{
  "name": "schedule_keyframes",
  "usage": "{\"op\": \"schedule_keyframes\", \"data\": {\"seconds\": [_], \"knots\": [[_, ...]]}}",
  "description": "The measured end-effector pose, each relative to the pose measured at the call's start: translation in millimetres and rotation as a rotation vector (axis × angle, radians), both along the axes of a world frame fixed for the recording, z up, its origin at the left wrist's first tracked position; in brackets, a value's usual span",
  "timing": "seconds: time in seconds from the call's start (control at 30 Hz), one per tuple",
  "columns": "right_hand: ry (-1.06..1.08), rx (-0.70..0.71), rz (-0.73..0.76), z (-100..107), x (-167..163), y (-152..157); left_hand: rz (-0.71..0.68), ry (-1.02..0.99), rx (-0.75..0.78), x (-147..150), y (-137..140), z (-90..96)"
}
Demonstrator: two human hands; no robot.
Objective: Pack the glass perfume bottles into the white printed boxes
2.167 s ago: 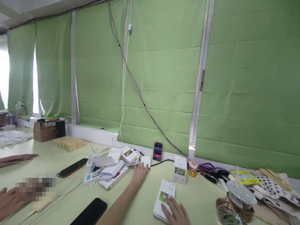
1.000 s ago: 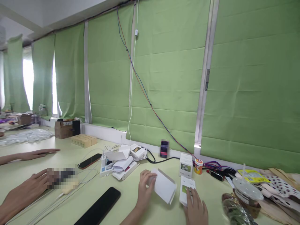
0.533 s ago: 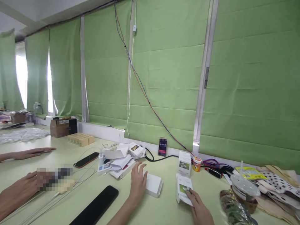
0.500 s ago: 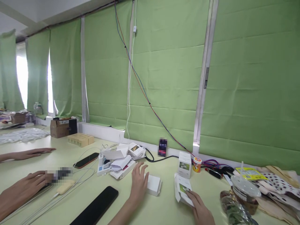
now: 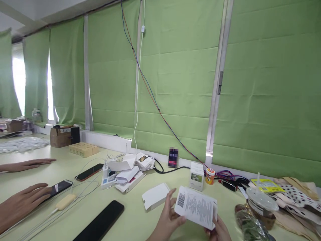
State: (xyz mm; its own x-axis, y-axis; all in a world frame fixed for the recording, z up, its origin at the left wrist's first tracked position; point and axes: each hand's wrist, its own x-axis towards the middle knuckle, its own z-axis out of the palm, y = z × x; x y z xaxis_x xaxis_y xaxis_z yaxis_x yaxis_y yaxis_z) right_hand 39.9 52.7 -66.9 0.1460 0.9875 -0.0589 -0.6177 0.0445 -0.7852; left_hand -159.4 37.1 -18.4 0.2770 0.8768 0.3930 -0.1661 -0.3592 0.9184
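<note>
A small white cardboard box [image 5: 198,206] is between my two hands, its face with a barcode and grey print turned up toward me. My left hand [image 5: 169,217] grips its left end, thumb at the lower edge and fingers at the upper corner. On its right end, my right hand [image 5: 219,229] is closed, with most fingers hidden under the box. Just left of them lies a plain white box part [image 5: 155,195] with a notch in its edge. Behind stands an upright white box [image 5: 196,176] with a flower picture.
Another person's hands lie at left, one on a phone [image 5: 60,188]. A black phone [image 5: 101,221], a power bank [image 5: 65,202] with cables and a pile of white boxes [image 5: 129,175] are nearby. To the right are an orange tub [image 5: 210,176] and a lidded cup [image 5: 262,201].
The printed box has been lifted and turned from its picture side to its barcode side. My left hand has left the plain box part and moved right onto the printed box; the plain part has rotated.
</note>
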Motion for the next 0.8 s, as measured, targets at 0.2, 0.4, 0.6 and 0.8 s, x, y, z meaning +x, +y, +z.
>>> {"op": "schedule_keyframes", "data": {"seconds": [0.2, 0.4, 0.6, 0.8], "knots": [[-0.035, 0.037, 0.005, 2, -1, -5, -0.013, 0.016, -0.066, -1, -4, 11.1], [-0.077, 0.114, -0.059, 3, -6, -8, 0.289, 0.117, 0.051, -13, 1, 21.8], [-0.375, 0.306, -0.076, 14, 1, -15, 0.457, 0.229, 0.182, -25, 11, 24.9], [-0.479, 0.302, -0.326, 16, 4, -24, 0.332, 0.201, 0.049, -24, 17, 18.2]]}}
